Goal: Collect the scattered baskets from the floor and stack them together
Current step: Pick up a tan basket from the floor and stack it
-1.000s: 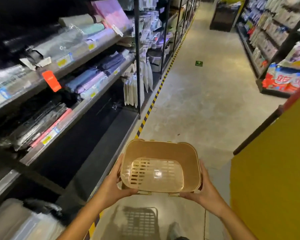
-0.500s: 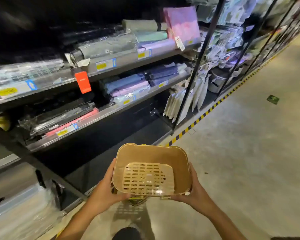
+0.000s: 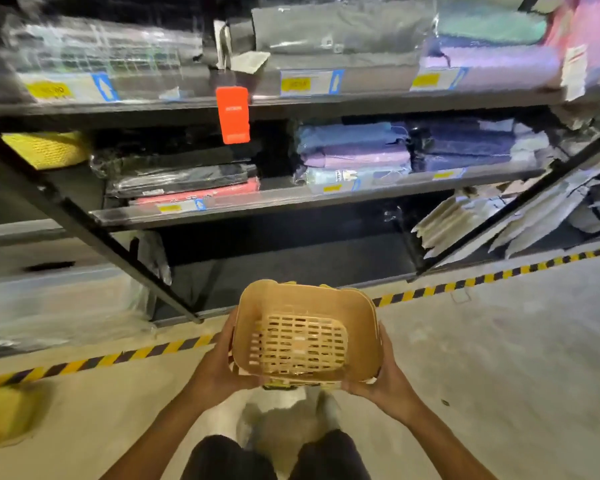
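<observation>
**Keep a firm two-handed hold while you turn toward the shelving**

You are carrying the tan slotted plastic basket (image 3: 307,336) in front of your body, above the grey concrete floor (image 3: 499,358), with its open mouth tilted toward you so the perforated bottom shows. Extra rims peek out along its far and right edges, so it looks like more than one basket nested together, though the blur makes the count uncertain. Your left hand (image 3: 222,365) wraps the left wall with the thumb hooked under the near rim; your right hand (image 3: 383,381) cups the right lower corner, fingers curled round the edge. Both are clamped on the basket, one on each side.

The main risk is the tilt. If those nested pieces are only loosely seated, tipping the mouth further toward you could let an inner one slide out and drop at your feet.

The black metal shelving upright (image 3: 94,230) slants close ahead of the basket; swinging the load forward could clip it and jar your grip.

A blurred yellow object (image 3: 6,414) lies on the floor at your left, past the yellow-and-black striped floor tape (image 3: 118,358). It may be another basket, but that is unclear. Reaching for it one-handed would leave the stack held on one side only and likely to twist.
</observation>
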`<move>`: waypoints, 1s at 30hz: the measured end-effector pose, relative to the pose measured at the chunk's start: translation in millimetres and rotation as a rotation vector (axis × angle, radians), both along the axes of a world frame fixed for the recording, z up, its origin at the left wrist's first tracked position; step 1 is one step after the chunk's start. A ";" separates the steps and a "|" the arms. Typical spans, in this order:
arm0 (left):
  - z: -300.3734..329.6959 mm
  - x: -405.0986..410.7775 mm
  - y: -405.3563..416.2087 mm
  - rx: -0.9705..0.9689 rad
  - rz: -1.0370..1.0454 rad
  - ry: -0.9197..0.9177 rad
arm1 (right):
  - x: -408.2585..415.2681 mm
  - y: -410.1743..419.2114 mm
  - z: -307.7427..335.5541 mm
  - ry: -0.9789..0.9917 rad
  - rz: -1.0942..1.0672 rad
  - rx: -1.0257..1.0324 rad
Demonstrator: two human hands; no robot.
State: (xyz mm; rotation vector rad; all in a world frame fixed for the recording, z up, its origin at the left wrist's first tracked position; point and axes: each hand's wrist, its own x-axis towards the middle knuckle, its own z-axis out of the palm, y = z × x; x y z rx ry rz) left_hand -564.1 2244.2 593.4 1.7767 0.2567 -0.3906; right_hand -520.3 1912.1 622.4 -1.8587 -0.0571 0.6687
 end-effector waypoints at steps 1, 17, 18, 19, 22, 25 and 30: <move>-7.5 0.4 -4.5 0.023 0.014 0.026 | 9.1 -1.5 -9.7 0.013 0.027 0.013; -251.1 19.0 -69.1 0.022 0.253 0.263 | 101.5 -40.4 -263.7 0.067 0.228 0.117; -263.6 18.6 -69.3 0.024 0.238 0.268 | 101.5 -42.6 -276.4 0.066 0.217 0.110; -273.5 18.4 -69.4 0.022 0.225 0.275 | 99.7 -45.3 -289.0 0.086 0.199 0.116; -299.1 16.3 -70.8 0.006 0.199 0.286 | 84.0 -51.2 -319.2 0.043 0.216 0.080; -329.4 8.8 -79.5 0.024 0.150 0.243 | 73.1 -51.9 -345.7 0.052 0.209 0.033; -358.7 0.4 -96.6 0.215 0.187 0.416 | 67.5 -52.5 -388.3 0.130 0.229 0.019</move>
